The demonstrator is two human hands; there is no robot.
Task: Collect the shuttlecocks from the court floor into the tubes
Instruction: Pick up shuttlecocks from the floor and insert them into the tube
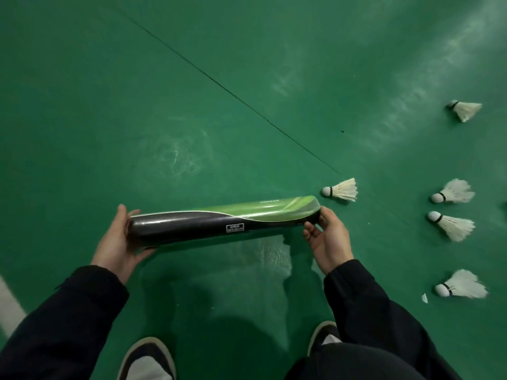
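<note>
A long black and green shuttlecock tube (219, 222) is held level above the green court floor, between both hands. My left hand (116, 239) cups its black left end, thumb on top and fingers underneath. My right hand (327, 237) grips the green right end, fingers curled at the rim. Several white feather shuttlecocks lie on the floor to the right: one just beyond the tube's right end (343, 190), one far back (465, 109), and three in a column at the right (452, 193), (451, 226), (461, 286). Whether the tube holds anything is hidden.
A thin dark seam (233, 94) runs diagonally across the floor. A white court line (8, 305) shows at the lower left edge. My two shoes (149, 360) stand at the bottom. A small white scrap (424, 297) lies by the nearest shuttlecock.
</note>
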